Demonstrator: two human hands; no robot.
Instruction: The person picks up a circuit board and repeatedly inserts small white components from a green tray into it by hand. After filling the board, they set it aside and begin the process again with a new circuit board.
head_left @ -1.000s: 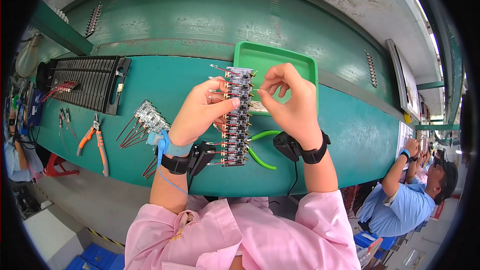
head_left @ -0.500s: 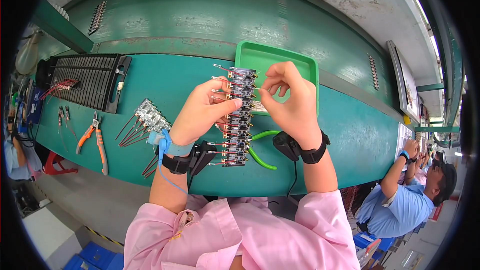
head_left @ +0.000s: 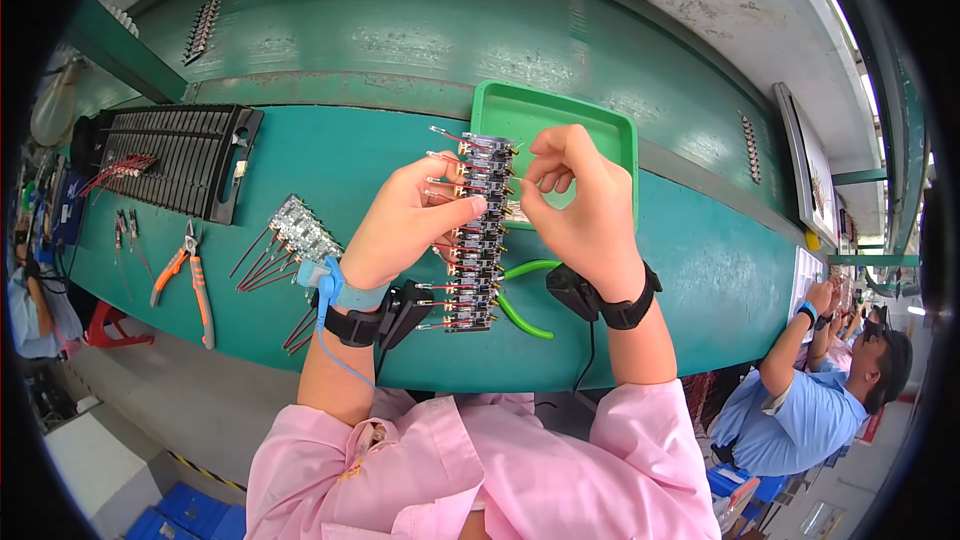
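Observation:
My left hand (head_left: 398,220) is closed around the left side of a long circuit board strip (head_left: 478,275), its thumb lying across the front. The strip stands almost upright in the picture, with black components down its face, short red wires along the left edge and small brass-coloured pins on the right. Beside its upper right edge, my right hand (head_left: 578,185) has thumb and index finger pinched together, the other fingers curled. Whatever sits in that pinch is too small to make out. Behind the strip's lower part lie green-handled pliers (head_left: 525,318), their head hidden.
Past my right hand is a green tray (head_left: 628,130). On the left of the bench lie orange-handled pliers (head_left: 190,275), a board with red wires (head_left: 300,230) and a black slotted rack (head_left: 170,155). Board strips (head_left: 203,28) ride the green belt (head_left: 400,15) behind. A co-worker (head_left: 800,410) sits at right.
The board strips on the belt behind have shifted slightly to the right. The strip in my left hand has tilted very slightly, and both hands stay nearly where they were.

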